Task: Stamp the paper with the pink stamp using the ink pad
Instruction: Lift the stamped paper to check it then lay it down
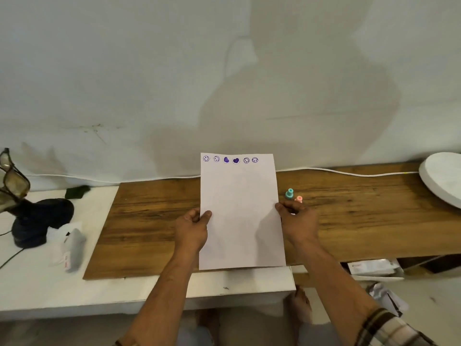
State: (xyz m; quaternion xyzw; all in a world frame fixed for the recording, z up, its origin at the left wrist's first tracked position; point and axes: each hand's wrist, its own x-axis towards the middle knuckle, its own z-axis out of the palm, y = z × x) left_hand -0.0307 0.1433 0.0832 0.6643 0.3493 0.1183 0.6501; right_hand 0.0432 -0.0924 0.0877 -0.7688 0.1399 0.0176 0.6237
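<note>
A white sheet of paper (239, 211) is held upright above the wooden board (154, 221), its top edge carrying a row of several purple stamp marks. My left hand (193, 228) pinches the sheet's left edge and my right hand (298, 221) pinches its right edge. Just beyond my right hand, a small pink stamp (299, 198) stands on the board, partly hidden by my fingers. A teal stamp (289, 193) stands beside it to the left. No ink pad is visible; the paper may hide it.
A white round slab (441, 178) lies at the board's far right. A white cable (349, 172) runs along the wall. On the white table at left stand a dark stand (35, 223) with glasses (11, 176) and a grey packet (72, 248).
</note>
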